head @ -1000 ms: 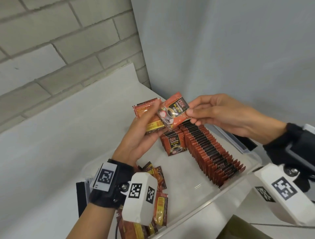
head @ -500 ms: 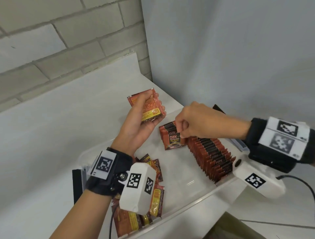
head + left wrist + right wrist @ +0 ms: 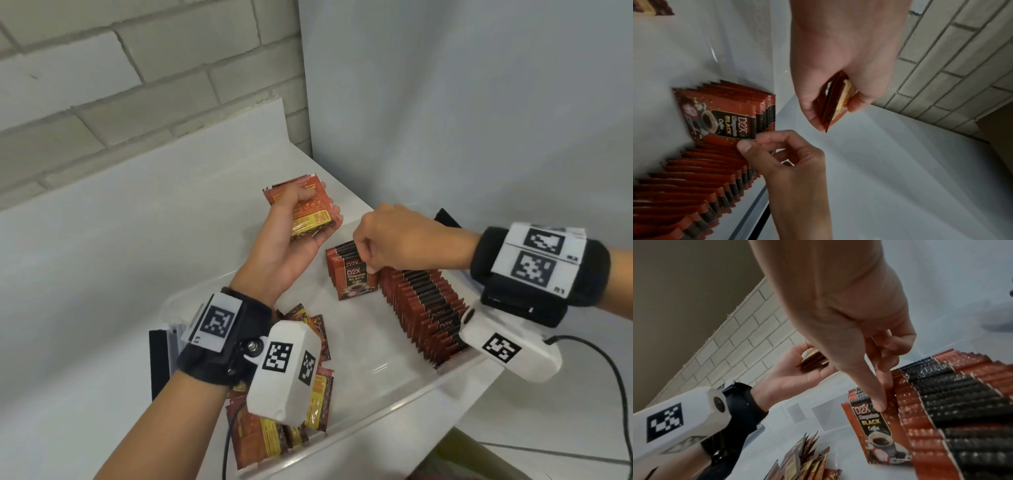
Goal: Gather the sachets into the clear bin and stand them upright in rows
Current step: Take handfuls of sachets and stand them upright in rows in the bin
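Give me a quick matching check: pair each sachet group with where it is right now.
Things:
1. small stack of sachets
2. long row of sachets
3. loose heap of sachets
4. front sachet of the short row

Places:
A. lying flat at the near end of the bin
B. held in the left hand
C. under the right hand
D. standing along the bin's right side

Pairs: 1-B, 2-D, 3-A, 4-C

One clear bin (image 3: pixel 394 407) is showing. Two upright rows of sachets (image 3: pixel 424 315) are standing in it, individual sachets too dense to count. Two hands are appearing: left hand (image 3: pixel 291 246), right hand (image 3: pixel 400 240).
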A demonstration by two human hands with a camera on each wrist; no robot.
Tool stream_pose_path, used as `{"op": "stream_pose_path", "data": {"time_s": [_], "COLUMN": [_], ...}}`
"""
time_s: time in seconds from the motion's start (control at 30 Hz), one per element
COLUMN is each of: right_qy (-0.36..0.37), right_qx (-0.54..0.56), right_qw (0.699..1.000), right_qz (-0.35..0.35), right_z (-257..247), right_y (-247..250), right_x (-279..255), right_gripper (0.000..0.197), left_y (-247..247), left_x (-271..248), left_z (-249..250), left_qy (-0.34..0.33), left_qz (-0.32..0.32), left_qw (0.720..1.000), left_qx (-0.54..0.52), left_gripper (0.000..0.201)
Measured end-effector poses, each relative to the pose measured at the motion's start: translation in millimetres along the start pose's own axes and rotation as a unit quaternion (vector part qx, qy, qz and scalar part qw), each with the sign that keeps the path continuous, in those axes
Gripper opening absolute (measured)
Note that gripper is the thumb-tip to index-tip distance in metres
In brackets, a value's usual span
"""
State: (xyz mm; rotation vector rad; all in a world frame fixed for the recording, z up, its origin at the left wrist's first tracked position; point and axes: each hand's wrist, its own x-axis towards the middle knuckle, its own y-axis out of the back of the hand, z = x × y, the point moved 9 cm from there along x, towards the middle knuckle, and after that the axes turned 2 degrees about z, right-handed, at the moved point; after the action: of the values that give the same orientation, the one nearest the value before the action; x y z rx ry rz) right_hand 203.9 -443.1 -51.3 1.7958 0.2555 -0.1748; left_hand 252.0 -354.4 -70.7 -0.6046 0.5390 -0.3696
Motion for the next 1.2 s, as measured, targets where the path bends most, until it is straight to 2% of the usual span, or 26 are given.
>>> {"op": "stream_pose_path", "data": {"time_s": [0.17,0.27,0.37,0.53,0.73,0.8,0.87,0.93,1.0,1.1,1.13,1.2], "right_qy": [-0.007,-0.008,-0.006,-0.009,-0.047,-0.071,-0.086,-0.089,-0.091,-0.093,-0.090,-0.075], "right_qx": [0.015,0.029,0.030,0.038,0.115,0.199,0.322,0.425,0.475,0.506,0.518,0.546], "right_qw": [1.000,1.000,1.000,0.999,0.992,0.977,0.940,0.898,0.874,0.857,0.850,0.832], "right_qz": [-0.009,-0.003,0.004,0.003,0.003,-0.030,-0.068,-0.074,-0.056,-0.006,0.016,0.071], "right_z": [3.8,5.3,4.9,6.7,22.5,28.9,28.6,27.2,29.0,32.6,34.0,37.5], "right_y": [-1.0,0.1,1.6,2.4,15.5,18.5,18.7,20.1,19.4,20.2,23.2,34.4], "right_x": [1.4,2.1,1.4,-0.2,-5.0,-10.2,-17.1,-20.9,-20.9,-20.2,-20.6,-23.1], "right_gripper": [0.007,0.006,0.004,0.006,0.011,0.016,0.026,0.033,0.031,0.017,0.014,0.012], "left_y": [-0.4,-1.0,-0.1,-0.1,-4.9,-7.7,-11.5,-14.4,-15.8,-17.9,-19.3,-19.4], "left_x": [-0.1,-0.9,-1.3,-1.8,-2.1,-2.9,-4.0,-4.5,-4.2,-5.4,-6.1,-6.9], "left_z": [1.1,0.5,0.2,-1.1,0.5,0.7,0.6,-0.4,-2.4,-5.3,-6.3,-8.8], "left_qy": [-0.007,-0.007,-0.007,-0.004,-0.014,-0.018,-0.022,-0.025,-0.026,-0.021,-0.014,0.010], "left_qz": [0.005,0.006,0.006,-0.004,-0.027,-0.042,-0.060,-0.077,-0.088,-0.097,-0.102,-0.099], "left_qw": [1.000,1.000,1.000,0.999,0.996,0.995,0.993,0.989,0.986,0.984,0.984,0.986], "left_qx": [-0.008,-0.012,0.006,0.048,0.080,0.091,0.104,0.123,0.142,0.149,0.145,0.133], "left_gripper": [0.023,0.017,0.010,0.012,0.011,0.012,0.012,0.015,0.016,0.017,0.023,0.047]}}
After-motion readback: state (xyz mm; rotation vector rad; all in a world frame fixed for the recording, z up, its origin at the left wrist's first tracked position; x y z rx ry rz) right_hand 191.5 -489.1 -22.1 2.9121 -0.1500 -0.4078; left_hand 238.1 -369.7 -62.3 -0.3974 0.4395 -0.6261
